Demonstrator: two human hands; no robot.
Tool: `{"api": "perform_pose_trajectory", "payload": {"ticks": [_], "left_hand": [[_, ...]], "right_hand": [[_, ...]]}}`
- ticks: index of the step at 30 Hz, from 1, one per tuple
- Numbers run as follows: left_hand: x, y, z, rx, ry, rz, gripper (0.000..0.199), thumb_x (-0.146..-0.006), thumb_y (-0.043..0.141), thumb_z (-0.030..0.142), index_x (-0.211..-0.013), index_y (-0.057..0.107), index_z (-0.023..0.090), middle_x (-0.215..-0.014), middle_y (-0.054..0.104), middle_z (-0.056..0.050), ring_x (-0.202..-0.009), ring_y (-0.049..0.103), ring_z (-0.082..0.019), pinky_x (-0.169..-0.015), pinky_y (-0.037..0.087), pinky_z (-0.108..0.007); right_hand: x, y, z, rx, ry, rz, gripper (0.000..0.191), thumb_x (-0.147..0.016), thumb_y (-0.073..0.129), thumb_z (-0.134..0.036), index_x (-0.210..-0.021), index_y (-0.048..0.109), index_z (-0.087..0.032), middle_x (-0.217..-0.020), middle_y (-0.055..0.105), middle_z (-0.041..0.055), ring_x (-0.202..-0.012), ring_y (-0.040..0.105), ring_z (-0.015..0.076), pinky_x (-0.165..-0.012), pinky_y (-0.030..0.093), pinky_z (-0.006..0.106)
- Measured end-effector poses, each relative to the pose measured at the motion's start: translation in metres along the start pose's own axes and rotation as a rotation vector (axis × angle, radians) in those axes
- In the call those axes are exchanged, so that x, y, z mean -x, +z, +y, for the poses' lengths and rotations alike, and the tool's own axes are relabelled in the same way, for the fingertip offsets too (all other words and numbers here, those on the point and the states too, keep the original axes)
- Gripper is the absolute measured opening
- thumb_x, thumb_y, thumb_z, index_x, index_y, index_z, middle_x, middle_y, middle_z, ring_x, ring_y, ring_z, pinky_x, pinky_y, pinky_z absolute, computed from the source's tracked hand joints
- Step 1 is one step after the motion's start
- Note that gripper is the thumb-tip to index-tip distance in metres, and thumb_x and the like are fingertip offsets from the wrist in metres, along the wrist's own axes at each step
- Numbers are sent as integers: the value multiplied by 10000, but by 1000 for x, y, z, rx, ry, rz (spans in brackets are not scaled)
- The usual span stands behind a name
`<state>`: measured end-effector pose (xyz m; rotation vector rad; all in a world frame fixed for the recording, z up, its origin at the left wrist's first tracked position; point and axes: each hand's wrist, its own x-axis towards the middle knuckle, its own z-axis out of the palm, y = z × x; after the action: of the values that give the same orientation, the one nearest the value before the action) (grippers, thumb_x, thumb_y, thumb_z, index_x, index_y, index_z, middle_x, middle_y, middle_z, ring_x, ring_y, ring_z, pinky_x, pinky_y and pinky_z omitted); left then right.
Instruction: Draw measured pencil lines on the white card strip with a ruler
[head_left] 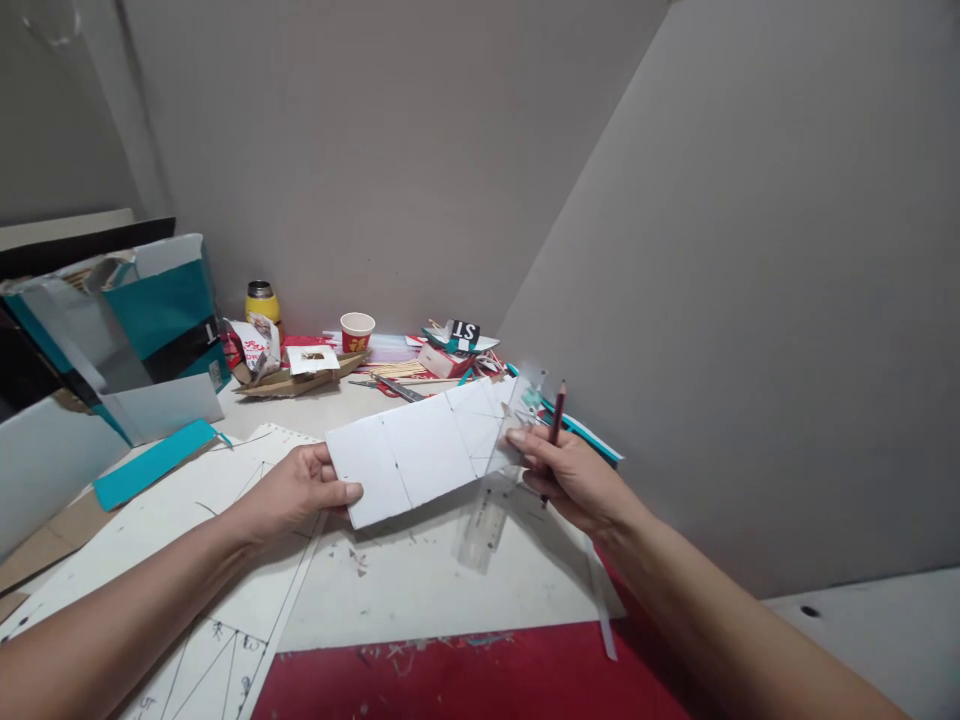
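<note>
Left hand [304,488], centre left, grip closed on white card [420,450]; right hand [581,478], centre right, grip around pencil [559,408], clear ruler [484,525]. Cup [358,333], mid-frame.

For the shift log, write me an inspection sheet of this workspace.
Surface: white board with scraps, red covering along its near edge.
Job's things: white card with drawn lines; pencil; clear ruler, partly blurred.
Clutter: yellow bottle, paper cup and torn cardboard toward the back.
Left grip: holding the card's left end.
Right grip: holding pencil and ruler; contact with the card unclear.
Cables: nothing seen.
Surroundings: grey walls; teal box at left.
</note>
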<state>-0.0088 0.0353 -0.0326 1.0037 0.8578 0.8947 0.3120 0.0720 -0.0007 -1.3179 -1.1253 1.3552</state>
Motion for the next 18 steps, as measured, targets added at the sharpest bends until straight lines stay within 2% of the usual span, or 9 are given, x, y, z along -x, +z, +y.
{"api": "perform_pose_trajectory", "payload": {"ticks": [3,6,12,15,18], "left_hand": [[5,8,2,-10,-10,-37,501,-612,969,347,-1014,783,113,-837,803,-134,-700,719,-221,-681,585,-333],[5,11,2,-13,-20,-21,493,-616,966,356,-1009,775,129,-847,802,-119,-712,718,-209,-679,586,-311],[0,-2,4,-14,-103,23,370,-678,922,369,-908,760,128,-799,774,-105,-697,713,-202,-658,587,-299],[-1,-5,5,-7,-92,31,314,-735,882,395,-901,758,160,-785,750,-55,-695,673,-153,-617,531,-230],[1,-1,4,-27,-115,-9,327,-745,880,388,-955,779,160,-802,750,-56,-672,635,-125,-560,460,-190]], "right_hand": [[-5,-1,0,-4,3,-18,579,-428,969,-563,-602,575,-176,-536,417,-74,-464,229,34,-406,86,201],[-7,0,3,1,-9,-28,568,-454,956,-556,-588,550,-182,-548,416,-70,-476,225,40,-408,88,207],[-5,-5,4,54,-36,-40,535,-551,917,-577,-639,552,-197,-525,339,-106,-451,179,42,-421,82,234],[-7,-8,-1,102,-39,-81,571,-563,919,-568,-596,477,-207,-541,358,-99,-451,208,44,-428,114,240],[-12,-4,-6,161,-36,-147,546,-574,921,-544,-600,496,-203,-556,386,-91,-460,236,48,-432,135,241]]}}
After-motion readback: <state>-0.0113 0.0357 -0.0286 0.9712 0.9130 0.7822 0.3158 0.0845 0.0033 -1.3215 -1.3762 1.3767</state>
